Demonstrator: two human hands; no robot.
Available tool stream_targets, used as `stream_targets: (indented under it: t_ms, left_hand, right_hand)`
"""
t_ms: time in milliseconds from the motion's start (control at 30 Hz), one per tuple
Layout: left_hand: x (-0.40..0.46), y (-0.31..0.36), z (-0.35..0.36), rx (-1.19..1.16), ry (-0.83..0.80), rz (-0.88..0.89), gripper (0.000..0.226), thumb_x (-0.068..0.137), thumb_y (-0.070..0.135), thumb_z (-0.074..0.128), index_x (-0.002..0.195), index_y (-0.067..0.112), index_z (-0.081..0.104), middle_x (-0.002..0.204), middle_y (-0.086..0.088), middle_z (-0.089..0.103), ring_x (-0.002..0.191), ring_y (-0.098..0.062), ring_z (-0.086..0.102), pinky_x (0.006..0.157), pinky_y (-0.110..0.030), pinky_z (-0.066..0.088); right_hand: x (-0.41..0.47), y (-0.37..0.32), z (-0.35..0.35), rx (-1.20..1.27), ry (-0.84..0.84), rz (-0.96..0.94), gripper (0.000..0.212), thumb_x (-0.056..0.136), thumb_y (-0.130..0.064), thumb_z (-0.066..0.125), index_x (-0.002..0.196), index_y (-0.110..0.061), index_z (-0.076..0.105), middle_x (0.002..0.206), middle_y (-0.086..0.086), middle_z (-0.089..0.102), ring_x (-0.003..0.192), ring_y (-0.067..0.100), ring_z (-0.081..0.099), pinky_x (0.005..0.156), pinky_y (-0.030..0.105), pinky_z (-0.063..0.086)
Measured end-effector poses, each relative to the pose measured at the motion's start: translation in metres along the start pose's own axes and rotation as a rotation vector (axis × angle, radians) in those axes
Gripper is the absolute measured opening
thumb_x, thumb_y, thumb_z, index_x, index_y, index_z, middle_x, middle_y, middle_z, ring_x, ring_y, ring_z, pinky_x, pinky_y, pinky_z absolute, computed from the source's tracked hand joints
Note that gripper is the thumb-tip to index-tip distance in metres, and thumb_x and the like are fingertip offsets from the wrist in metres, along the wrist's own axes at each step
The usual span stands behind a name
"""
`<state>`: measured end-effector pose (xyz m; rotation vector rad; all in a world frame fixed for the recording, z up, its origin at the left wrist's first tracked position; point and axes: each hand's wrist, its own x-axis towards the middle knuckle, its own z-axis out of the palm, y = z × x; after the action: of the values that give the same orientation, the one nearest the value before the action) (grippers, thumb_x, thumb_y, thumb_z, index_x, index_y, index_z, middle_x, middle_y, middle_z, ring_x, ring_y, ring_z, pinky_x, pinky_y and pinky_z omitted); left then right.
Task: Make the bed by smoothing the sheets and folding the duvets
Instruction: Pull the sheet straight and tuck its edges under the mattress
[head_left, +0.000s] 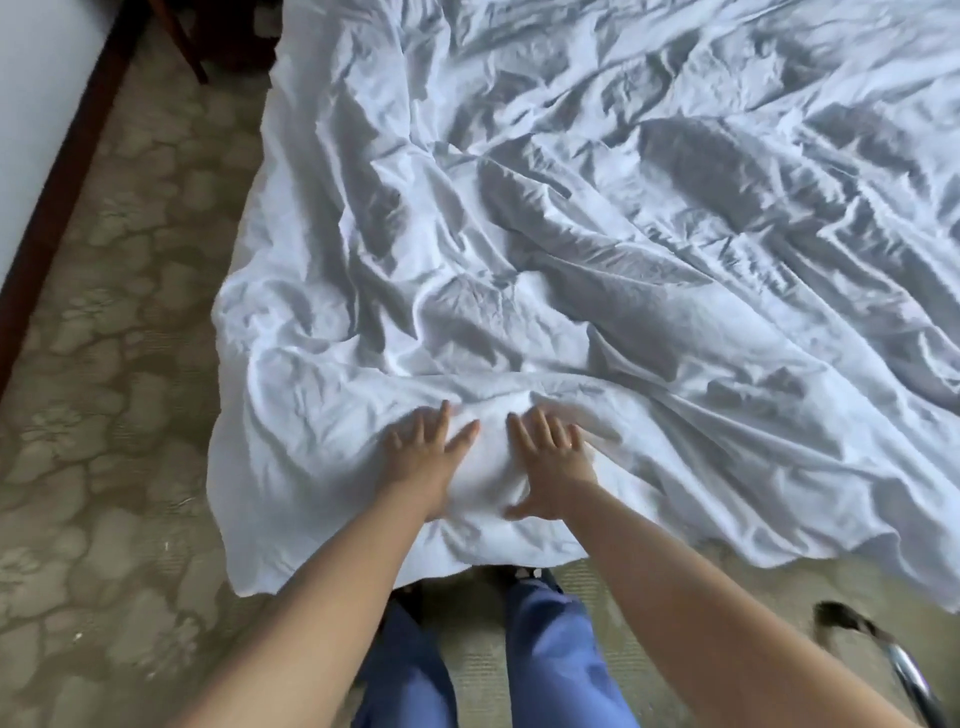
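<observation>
Pressing flat: left hand (421, 457) and right hand (553, 465), fingers spread, holding nothing, on near edge of crumpled white duvet (571, 234) covering bed. Risk: pushing forward is likely bunching wrinkles; overhanging hem sliding toward carpet (104, 389).

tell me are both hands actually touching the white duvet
Touching. The head view shows the left hand and right hand lying flat with spread fingers on the duvet near its close edge, with no gap under either palm.
</observation>
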<state>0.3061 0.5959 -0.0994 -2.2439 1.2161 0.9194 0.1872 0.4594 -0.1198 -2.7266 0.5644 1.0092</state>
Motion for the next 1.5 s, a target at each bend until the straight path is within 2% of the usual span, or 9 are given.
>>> stream_targets:
  t_ms: [67,167,300,600,800,1000,1200,1333,1500]
  left_hand:
    - [0.003,-0.008,-0.001,0.043,0.014,0.083,0.100,0.085,0.002,0.058,0.151,0.026,-0.014,0.159,-0.013,-0.007,0.141,-0.038,0.023,0.109,-0.044,0.031]
    - [-0.003,-0.013,-0.004,0.126,0.079,0.165,0.069,0.095,-0.001,0.037,0.153,0.014,0.004,0.145,-0.018,0.040,0.124,-0.036,0.049,0.097,-0.042,0.043]
    - [-0.036,-0.033,0.001,0.224,0.223,0.251,0.034,0.101,0.012,0.033,0.133,0.005,0.045,0.119,-0.016,0.063,0.111,-0.035,0.060,0.086,-0.041,0.048]
    - [-0.147,-0.124,-0.019,0.250,0.243,0.206,0.032,0.094,0.008,0.038,0.116,0.013,0.060,0.125,-0.012,0.059,0.117,-0.031,0.056,0.092,-0.035,0.044]
    - [-0.222,-0.139,-0.061,0.192,0.397,0.132,0.027,0.094,0.004,0.037,0.110,0.008,0.059,0.121,-0.013,0.058,0.111,-0.031,0.056,0.089,-0.034,0.044]
    - [-0.260,-0.133,-0.019,0.224,0.408,0.142,0.028,0.087,-0.002,0.045,0.110,0.006,0.058,0.118,-0.014,0.058,0.110,-0.033,0.056,0.087,-0.036,0.045]
    - [-0.263,-0.154,0.070,0.192,0.260,0.146,0.060,0.087,0.003,0.051,0.142,0.016,0.032,0.143,-0.012,0.033,0.135,-0.029,0.028,0.106,-0.040,0.032]
    - [-0.268,-0.190,0.070,0.049,0.223,0.066,0.076,0.093,0.011,0.048,0.153,0.024,0.003,0.160,-0.007,0.003,0.148,-0.024,-0.001,0.119,-0.046,0.010]
    - [-0.262,-0.248,0.033,-0.044,0.313,0.044,0.070,0.094,0.007,0.038,0.153,0.023,0.004,0.160,-0.003,0.001,0.147,-0.022,-0.004,0.120,-0.045,0.007]
  right_hand:
    - [0.000,-0.016,0.006,0.022,-0.043,0.028,0.133,0.065,-0.073,0.066,0.149,-0.021,-0.023,0.158,0.018,-0.013,0.147,0.035,-0.007,0.118,0.052,0.000]
    - [-0.010,-0.050,0.010,0.111,-0.057,0.101,0.121,0.072,-0.058,0.071,0.151,-0.021,-0.013,0.158,0.018,0.005,0.146,0.036,0.010,0.116,0.049,0.016]
    - [-0.036,-0.085,-0.005,0.204,0.103,0.190,0.045,0.090,-0.013,0.048,0.133,-0.013,0.036,0.126,0.014,0.054,0.115,0.033,0.054,0.087,0.040,0.046]
    - [-0.122,-0.191,-0.084,0.372,0.112,0.227,0.035,0.090,-0.011,0.047,0.123,-0.007,0.058,0.126,0.016,0.058,0.119,0.034,0.054,0.097,0.036,0.044]
    - [-0.180,-0.209,-0.145,0.293,0.337,0.246,0.034,0.088,-0.014,0.047,0.119,-0.009,0.060,0.124,0.015,0.060,0.116,0.032,0.056,0.093,0.033,0.044]
    - [-0.218,-0.241,-0.092,0.340,0.380,0.271,0.032,0.088,-0.014,0.043,0.116,-0.013,0.059,0.122,0.012,0.061,0.115,0.032,0.056,0.091,0.033,0.043]
    - [-0.220,-0.257,-0.020,0.280,0.156,0.132,0.051,0.088,-0.018,0.049,0.139,-0.017,0.039,0.136,0.010,0.049,0.125,0.029,0.048,0.101,0.036,0.039]
    - [-0.200,-0.277,-0.032,0.218,0.232,0.089,0.073,0.091,-0.040,0.055,0.152,-0.023,0.018,0.157,0.005,0.022,0.144,0.022,0.022,0.115,0.037,0.021]
    - [-0.162,-0.312,-0.089,0.198,0.299,0.099,0.080,0.091,-0.052,0.052,0.153,-0.025,0.011,0.160,0.006,0.009,0.148,0.021,0.008,0.119,0.038,0.013]
